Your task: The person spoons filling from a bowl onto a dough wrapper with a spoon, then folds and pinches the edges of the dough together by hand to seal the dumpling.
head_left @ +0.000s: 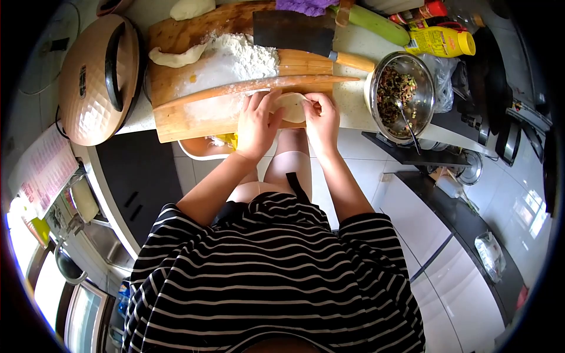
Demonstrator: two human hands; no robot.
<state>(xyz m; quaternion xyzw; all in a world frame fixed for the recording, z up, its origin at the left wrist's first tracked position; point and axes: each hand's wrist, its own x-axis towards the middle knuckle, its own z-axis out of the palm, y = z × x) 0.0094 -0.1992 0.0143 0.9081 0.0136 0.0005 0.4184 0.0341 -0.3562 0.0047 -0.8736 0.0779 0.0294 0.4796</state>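
Observation:
A round, flat dough wrapper [292,108] is held at the front edge of the wooden board [206,120]. My left hand [258,120] is at its left side, fingers over the wrapper's edge. On the right side, my right hand [322,120] pinches the wrapper's rim between thumb and fingers. Just beyond both hands lies a long wooden rolling pin [235,88], and behind it a heap of white flour [250,57]. A strip of dough [178,56] rests on the board's left part.
A steel bowl of chopped filling [397,88] with a spoon [407,120] stands right of the board. A cleaver [294,32] lies at the back. Left is a round electric appliance [88,82]. Bottles, including a yellow one [438,42], and a green gourd [376,25] are back right.

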